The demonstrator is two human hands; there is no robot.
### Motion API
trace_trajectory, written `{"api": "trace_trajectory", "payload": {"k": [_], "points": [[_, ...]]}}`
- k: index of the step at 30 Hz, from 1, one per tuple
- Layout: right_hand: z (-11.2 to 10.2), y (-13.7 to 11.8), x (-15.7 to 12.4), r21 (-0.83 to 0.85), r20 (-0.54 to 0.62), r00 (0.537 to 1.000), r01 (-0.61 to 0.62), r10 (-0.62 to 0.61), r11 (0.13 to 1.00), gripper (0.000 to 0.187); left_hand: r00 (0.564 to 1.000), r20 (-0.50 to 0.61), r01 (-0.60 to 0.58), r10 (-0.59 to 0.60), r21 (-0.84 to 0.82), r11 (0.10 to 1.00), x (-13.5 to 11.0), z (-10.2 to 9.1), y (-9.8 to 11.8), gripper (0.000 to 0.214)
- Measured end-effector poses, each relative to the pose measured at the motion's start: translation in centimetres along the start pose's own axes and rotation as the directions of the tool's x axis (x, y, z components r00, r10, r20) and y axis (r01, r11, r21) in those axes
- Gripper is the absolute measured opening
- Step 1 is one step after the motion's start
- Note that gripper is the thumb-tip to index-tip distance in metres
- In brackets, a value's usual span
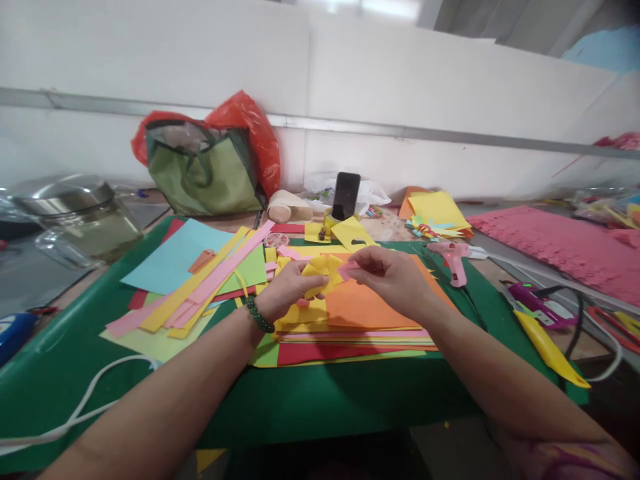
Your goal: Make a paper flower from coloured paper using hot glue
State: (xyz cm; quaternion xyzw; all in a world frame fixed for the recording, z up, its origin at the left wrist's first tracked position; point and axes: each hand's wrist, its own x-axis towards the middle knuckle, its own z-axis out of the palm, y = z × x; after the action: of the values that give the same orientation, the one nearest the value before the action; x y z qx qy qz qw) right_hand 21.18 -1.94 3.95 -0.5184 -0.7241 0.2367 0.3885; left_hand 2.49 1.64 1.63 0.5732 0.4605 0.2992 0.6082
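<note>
The fingers of both hands cover part of the yellow paper piece (323, 270), so its full shape is hard to make out. The left hand (287, 288) is closed around its lower side. The right hand (393, 273) pinches a small pink strip (347, 269) that touches the yellow piece. Whether the strip is joined to it, I cannot tell.

The yellow piece is folded, with several pointed flaps that stand out like petals. It is held just above the paper stack (360, 333), over the orange top sheet.

Far left of the stack stands a glass jar (83, 223) with a metal lid. Its inside looks dull yellow-green and I cannot tell what it is. Behind the stack, to the left, a green bag (205, 177) stands open against a red plastic bag (250, 127). Something pale shows inside, not clear enough to name.
</note>
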Motion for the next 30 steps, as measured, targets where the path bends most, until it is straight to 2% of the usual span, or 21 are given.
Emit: {"api": "trace_trajectory", "payload": {"k": [5,19,30], "points": [[0.6,0.5,0.2,-0.044,-0.078,0.997,-0.011,0.008,0.999,0.017,1.000,0.002,-0.018,0.018,-0.004,1.000,-0.2,0.3,0.1,0.024],[1.2,0.6,0.0,-0.113,-0.065,0.995,-0.088,0.081,0.990,0.020,0.999,0.011,-0.040,0.040,0.047,0.998,-0.3,0.6,0.1,0.031],[1.4,0.7,-0.1,-0.173,-0.064,0.996,-0.078,0.068,0.982,0.020,0.999,0.010,-0.047,0.047,0.074,0.996,-0.2,0.5,0.0,0.026]]}}
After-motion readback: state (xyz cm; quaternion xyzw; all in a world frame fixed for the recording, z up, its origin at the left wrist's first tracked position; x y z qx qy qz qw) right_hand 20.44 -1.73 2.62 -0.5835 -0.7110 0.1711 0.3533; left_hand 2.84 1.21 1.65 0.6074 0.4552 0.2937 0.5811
